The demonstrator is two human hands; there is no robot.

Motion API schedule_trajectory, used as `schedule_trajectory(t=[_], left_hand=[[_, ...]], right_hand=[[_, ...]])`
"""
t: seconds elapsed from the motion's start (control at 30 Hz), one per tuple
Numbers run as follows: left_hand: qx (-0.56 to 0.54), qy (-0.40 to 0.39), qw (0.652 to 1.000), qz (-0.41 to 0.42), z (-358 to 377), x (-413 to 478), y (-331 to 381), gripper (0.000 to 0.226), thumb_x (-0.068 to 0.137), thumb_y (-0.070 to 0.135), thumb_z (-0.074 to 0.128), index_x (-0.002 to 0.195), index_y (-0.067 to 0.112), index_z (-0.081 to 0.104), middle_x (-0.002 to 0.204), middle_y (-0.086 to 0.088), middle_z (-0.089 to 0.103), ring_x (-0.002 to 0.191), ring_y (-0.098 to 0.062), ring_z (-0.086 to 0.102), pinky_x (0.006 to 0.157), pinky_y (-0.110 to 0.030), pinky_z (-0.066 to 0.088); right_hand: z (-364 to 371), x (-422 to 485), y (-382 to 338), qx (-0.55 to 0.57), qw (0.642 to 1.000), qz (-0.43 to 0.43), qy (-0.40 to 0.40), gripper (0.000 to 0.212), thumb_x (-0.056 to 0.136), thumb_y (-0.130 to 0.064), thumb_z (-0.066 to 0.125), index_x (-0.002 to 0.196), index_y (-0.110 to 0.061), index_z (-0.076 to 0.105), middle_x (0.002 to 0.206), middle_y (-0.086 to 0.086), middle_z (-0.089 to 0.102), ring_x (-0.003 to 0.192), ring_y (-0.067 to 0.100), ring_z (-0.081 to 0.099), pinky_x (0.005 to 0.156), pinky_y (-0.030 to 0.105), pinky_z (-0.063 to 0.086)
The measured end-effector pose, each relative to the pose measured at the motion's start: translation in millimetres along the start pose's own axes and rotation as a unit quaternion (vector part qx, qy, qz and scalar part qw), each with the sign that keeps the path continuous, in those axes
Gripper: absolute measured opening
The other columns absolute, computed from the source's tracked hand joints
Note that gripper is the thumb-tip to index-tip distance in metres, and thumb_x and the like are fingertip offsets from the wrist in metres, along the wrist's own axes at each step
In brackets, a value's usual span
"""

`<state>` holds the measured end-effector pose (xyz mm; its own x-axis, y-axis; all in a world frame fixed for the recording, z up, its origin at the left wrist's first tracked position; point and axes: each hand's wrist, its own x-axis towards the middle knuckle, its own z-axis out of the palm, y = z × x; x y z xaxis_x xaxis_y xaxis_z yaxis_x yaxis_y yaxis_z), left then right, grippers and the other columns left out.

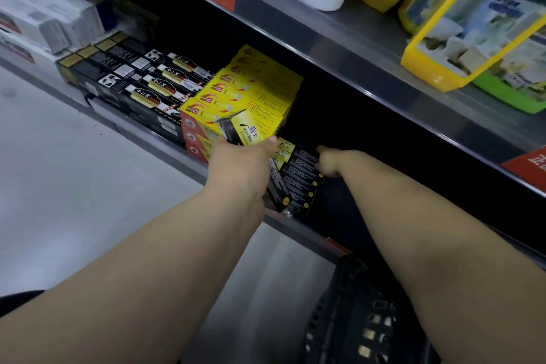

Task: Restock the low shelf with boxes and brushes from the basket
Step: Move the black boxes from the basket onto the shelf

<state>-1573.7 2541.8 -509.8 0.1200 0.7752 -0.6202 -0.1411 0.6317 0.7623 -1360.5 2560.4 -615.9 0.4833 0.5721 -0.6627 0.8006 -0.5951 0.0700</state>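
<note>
My left grip (239,162) is closed round a black-and-yellow box (236,128), fingers and thumb curled about its lower end. It holds the box tilted in front of the lower right corner of the stack of yellow boxes (245,94). My right grip (332,164) is just right of that stack and lower, against the far end of the row of small black boxes (298,179) standing on the low shelf (295,226). Its fingers look bent, but blur and shadow hide them, so I cannot tell whether they pinch a box or only press on the row.

I judge the step in hand to be seating this one box with its fellows: the row has the same black and yellow as what I hold, and it begins right at the foot of the stack. The basket (354,313) sits well below and to the right of the stack, under my right forearm. Its inside is too dark to tell what is left in it.

The next move calls for bringing the box down off the face of the stack, turning it to lie as the row lies, and sliding it in alongside while my right grip steadies the others. The stack is close on the left, so the box should go in without nudging it.
</note>
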Motion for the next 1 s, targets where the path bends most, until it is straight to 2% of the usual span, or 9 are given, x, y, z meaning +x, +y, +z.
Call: schedule_trajectory(t=[0.1, 0.2, 0.37, 0.43, 0.53, 0.63, 0.77, 0.87, 1.0], left_hand=[[0.008, 0.003, 1.000, 0.008, 0.4, -0.9, -1.2, 0.078, 0.081, 0.022, 0.073, 0.146, 0.013, 0.031, 0.143, -0.009, 0.045, 0.130, -0.029, 0.043, 0.105, -0.040, 0.038], [0.017, 0.012, 1.000, 0.019, 0.5, -2.4, -0.7, 0.078, 0.082, 0.021, 0.072, 0.147, 0.014, 0.028, 0.144, -0.008, 0.044, 0.130, -0.029, 0.042, 0.104, -0.040, 0.037], [0.013, 0.007, 1.000, 0.011, -1.0, -5.8, 1.6, 0.079, 0.080, 0.021, 0.074, 0.145, 0.014, 0.030, 0.140, -0.009, 0.047, 0.125, -0.030, 0.047, 0.103, -0.046, 0.041], [0.010, 0.009, 1.000, 0.013, -1.5, -8.0, 2.4, 0.077, 0.079, 0.022, 0.075, 0.143, 0.012, 0.033, 0.137, -0.008, 0.049, 0.119, -0.028, 0.049, 0.101, -0.044, 0.044], [0.004, 0.001, 1.000, 0.008, 0.0, -9.7, 2.7, 0.072, 0.078, 0.026, 0.075, 0.139, 0.011, 0.039, 0.134, -0.009, 0.051, 0.117, -0.028, 0.052, 0.097, -0.044, 0.047], [-0.001, -0.016, 1.000, -0.003, 2.6, -11.9, 1.7, 0.060, 0.078, 0.025, 0.076, 0.129, 0.009, 0.050, 0.119, -0.010, 0.060, 0.102, -0.025, 0.058, 0.087, -0.039, 0.052], [0.020, -0.047, 0.999, 0.004, 2.5, -14.4, 0.6, 0.047, 0.078, 0.021, 0.076, 0.117, 0.012, 0.052, 0.102, -0.004, 0.063, 0.090, -0.017, 0.060, 0.069, -0.024, 0.046], [0.043, -0.075, 0.996, 0.018, -0.2, -14.9, 2.1, 0.049, 0.083, 0.017, 0.070, 0.127, 0.013, 0.050, 0.089, 0.005, 0.058, 0.071, -0.004, 0.052, 0.051, -0.015, 0.038], [0.069, -0.067, 0.993, 0.068, -0.8, -14.7, 6.2, 0.041, 0.087, 0.013, 0.063, 0.127, 0.013, 0.050, 0.078, 0.016, 0.047, 0.055, 0.005, 0.050, 0.033, 0.000, 0.030]], right_hand=[[-0.7, -6.7, 4.1, -0.053, 0.997, -0.012, -0.046, 0.041, 0.100, -0.015, 0.041, 0.137, 0.002, 0.038, 0.135, 0.019, 0.048, 0.115, 0.028, 0.053, 0.076, 0.030, 0.049], [-1.8, -12.3, 1.4, -0.022, 0.997, -0.043, -0.064, 0.017, 0.094, -0.002, 0.045, 0.103, 0.000, 0.060, 0.108, 0.019, 0.059, 0.092, 0.027, 0.057, 0.087, 0.036, 0.050], [-32.8, -51.5, -14.0, -0.091, 0.992, -0.080, 0.030, 0.034, 0.093, -0.007, 0.047, 0.125, -0.001, 0.053, 0.128, 0.018, 0.056, 0.116, 0.031, 0.055, 0.091, 0.035, 0.045], [-42.6, -75.9, -19.7, 0.029, 0.984, -0.176, 0.002, 0.043, 0.092, -0.002, 0.045, 0.134, -0.009, 0.046, 0.134, 0.013, 0.051, 0.117, 0.023, 0.053, 0.089, 0.028, 0.044], [-41.4, -131.8, -21.6, 0.290, 0.891, -0.320, -0.139, 0.058, 0.078, -0.006, 0.058, 0.128, -0.031, 0.042, 0.138, 0.004, 0.047, 0.125, 0.013, 0.047, 0.102, 0.028, 0.040], [-30.8, -157.8, -21.8, 0.318, 0.865, -0.374, -0.101, 0.058, 0.072, -0.022, 0.075, 0.119, -0.034, 0.044, 0.132, -0.005, 0.052, 0.128, 0.009, 0.045, 0.106, 0.032, 0.037], [-33.9, -141.7, -5.7, 0.326, 0.888, -0.320, -0.051, 0.041, 0.086, -0.008, 0.064, 0.117, -0.016, 0.039, 0.107, 0.000, 0.061, 0.088, 0.002, 0.063, 0.078, 0.023, 0.051], [-43.9, -104.1, 12.2, 0.198, 0.959, -0.191, 0.062, 0.038, 0.092, -0.020, 0.057, 0.124, -0.009, 0.040, 0.118, 0.014, 0.059, 0.102, 0.022, 0.059, 0.091, 0.037, 0.046], [-43.6, -46.5, 15.9, 0.044, 0.991, -0.049, 0.120, 0.053, 0.097, -0.017, 0.048, 0.144, -0.007, 0.026, 0.132, 0.018, 0.047, 0.102, 0.025, 0.049, 0.075, 0.028, 0.041]])
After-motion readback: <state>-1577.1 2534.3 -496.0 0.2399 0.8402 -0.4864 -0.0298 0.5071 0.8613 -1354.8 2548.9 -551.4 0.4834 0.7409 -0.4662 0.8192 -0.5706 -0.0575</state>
